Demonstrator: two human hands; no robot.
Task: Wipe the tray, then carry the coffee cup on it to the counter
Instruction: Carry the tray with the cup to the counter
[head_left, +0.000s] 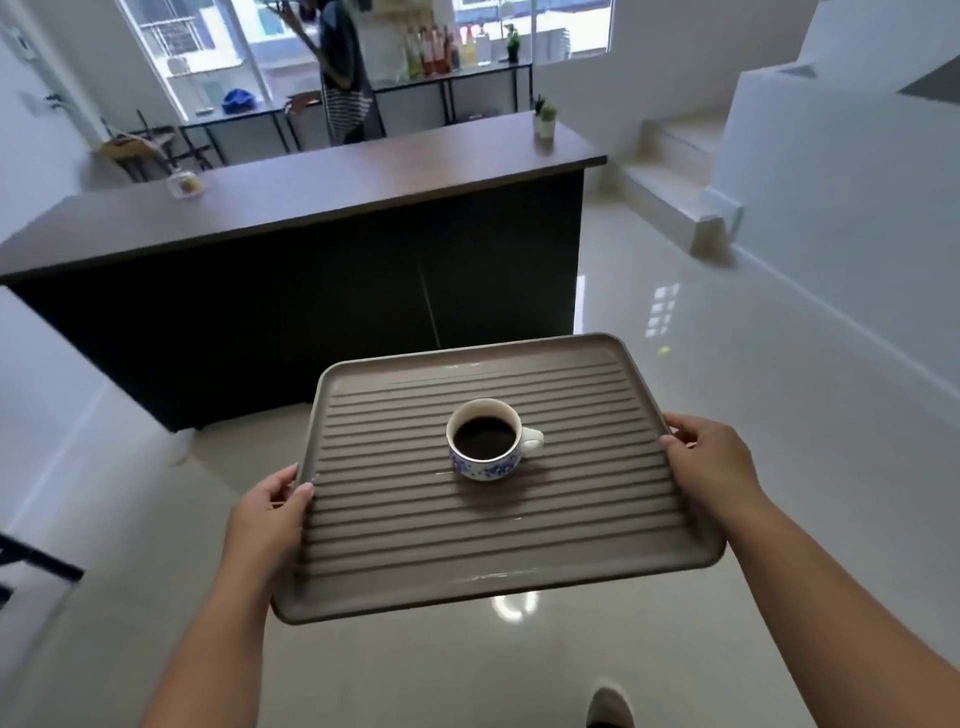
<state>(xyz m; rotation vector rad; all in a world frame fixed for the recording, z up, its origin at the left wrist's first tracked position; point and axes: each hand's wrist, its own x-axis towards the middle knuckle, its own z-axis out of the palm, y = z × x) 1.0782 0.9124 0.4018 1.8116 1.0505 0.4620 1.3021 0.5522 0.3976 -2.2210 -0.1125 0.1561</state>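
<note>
A brown ribbed tray (395, 561) is held level in the air above the floor. My left hand (267, 514) grips its left edge and my right hand (709, 462) grips its right edge. A white coffee cup (485, 441) with blue flowers stands upright near the tray's middle, full of dark coffee, its handle pointing right. The counter (322, 192), with a dark brown top and a black front, stands ahead, a short way beyond the tray's far edge.
A small glass dome (185, 184) sits on the counter's left part and two small potted plants (545, 120) on its far right end. A person (345, 78) stands behind the counter. White steps (680, 171) rise at the right. The floor is glossy tile.
</note>
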